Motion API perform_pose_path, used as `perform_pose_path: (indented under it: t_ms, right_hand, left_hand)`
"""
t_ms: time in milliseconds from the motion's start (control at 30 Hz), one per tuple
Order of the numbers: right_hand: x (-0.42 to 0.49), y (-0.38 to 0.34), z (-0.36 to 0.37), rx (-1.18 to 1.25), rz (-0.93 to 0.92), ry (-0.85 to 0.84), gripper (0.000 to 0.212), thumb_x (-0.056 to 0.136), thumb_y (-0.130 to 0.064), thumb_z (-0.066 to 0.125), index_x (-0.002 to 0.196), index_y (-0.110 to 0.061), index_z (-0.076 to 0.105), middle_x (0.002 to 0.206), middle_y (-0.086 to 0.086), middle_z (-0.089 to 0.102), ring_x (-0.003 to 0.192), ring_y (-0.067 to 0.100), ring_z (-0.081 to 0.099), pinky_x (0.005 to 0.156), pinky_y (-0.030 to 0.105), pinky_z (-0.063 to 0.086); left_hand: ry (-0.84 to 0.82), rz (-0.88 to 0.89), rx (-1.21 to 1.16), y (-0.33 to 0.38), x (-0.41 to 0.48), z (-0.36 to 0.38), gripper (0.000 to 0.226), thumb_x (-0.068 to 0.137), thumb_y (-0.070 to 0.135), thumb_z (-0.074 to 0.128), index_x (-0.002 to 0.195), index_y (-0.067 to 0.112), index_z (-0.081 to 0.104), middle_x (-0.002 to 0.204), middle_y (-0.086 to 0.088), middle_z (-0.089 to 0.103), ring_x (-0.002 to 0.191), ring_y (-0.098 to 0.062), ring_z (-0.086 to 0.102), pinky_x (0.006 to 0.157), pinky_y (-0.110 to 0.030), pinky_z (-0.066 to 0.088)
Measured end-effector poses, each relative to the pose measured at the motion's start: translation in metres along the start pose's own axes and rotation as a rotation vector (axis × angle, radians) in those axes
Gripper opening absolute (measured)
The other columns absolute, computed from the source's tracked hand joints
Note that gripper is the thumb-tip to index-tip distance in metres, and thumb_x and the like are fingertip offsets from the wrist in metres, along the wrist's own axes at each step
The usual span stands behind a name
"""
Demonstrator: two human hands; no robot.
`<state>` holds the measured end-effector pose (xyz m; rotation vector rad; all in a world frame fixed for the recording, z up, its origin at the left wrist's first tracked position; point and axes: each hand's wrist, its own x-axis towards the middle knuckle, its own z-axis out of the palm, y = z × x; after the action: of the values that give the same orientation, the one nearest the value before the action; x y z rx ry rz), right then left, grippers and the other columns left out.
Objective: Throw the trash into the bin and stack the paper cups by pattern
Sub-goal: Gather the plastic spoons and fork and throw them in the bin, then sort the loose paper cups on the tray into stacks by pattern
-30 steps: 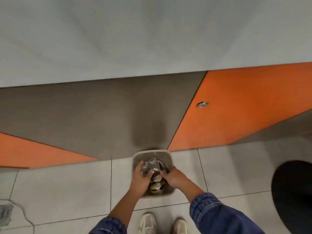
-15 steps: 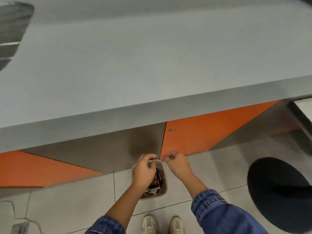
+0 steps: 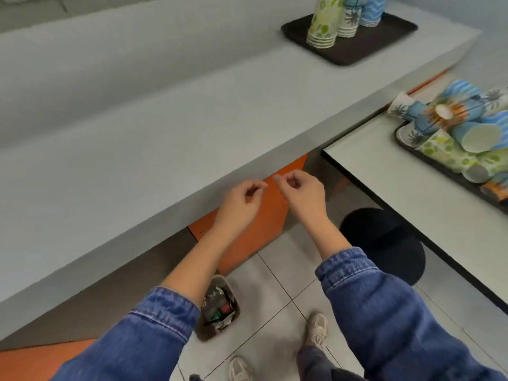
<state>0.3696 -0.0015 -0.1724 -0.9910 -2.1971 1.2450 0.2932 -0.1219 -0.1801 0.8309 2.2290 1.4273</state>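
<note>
Left hand (image 3: 242, 200) and right hand (image 3: 301, 195): loosely curled, empty, positioned well above floor bin (image 3: 206, 333) containing trash (image 3: 218, 306).

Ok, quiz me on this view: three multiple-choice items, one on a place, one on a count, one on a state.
1. The trash bin stands:
A) on the tiled floor
B) on the counter
C) on the table

2. Upright cup stacks on the far black tray:
A) one
B) three
C) five

3. The person's left grip and right grip hold:
A) cups
B) a wrapper
C) nothing

Key:
1 A, tiles show all around it.
2 B, green-leaf, palm and blue-zigzag stacks stand side by side.
3 C, both are loosely curled and empty.
</note>
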Motion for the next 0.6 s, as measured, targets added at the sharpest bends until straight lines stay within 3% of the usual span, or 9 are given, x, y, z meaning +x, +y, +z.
perform_pose_path:
  t_ms: [200,333,600]
  right_hand:
    - [0.047,0.014,-0.103,0.051,-0.016,0.169,0.019,0.082,-0.044,0.066,0.07,-0.029,0.063,0.066,-0.008,0.063,0.064,0.008,0.057,0.06,0.025,0.045]
    - [0.083,0.04,-0.171,0.066,-0.014,0.245,0.02,0.081,-0.045,0.066,0.071,-0.027,0.063,0.066,-0.001,0.065,0.064,0.017,0.06,0.062,0.033,0.048]
    - [0.142,0.102,-0.278,0.058,0.024,0.338,0.02,0.081,-0.04,0.069,0.072,-0.024,0.063,0.063,-0.006,0.06,0.056,0.005,0.05,0.058,0.028,0.043]
  left_hand:
    - [-0.082,0.09,-0.013,0.073,0.058,0.072,0.017,0.094,0.016,0.052,0.101,0.021,0.066,0.086,0.02,0.06,0.08,0.008,0.055,0.067,0.002,0.038]
    - [-0.114,0.12,-0.017,0.111,0.093,0.129,0.016,0.093,0.018,0.053,0.097,0.028,0.064,0.089,0.019,0.062,0.084,0.004,0.056,0.067,0.003,0.037]
    - [-0.198,0.172,-0.011,0.17,0.154,0.229,0.014,0.092,0.023,0.056,0.103,0.024,0.065,0.089,0.017,0.061,0.083,0.003,0.057,0.071,-0.009,0.04]
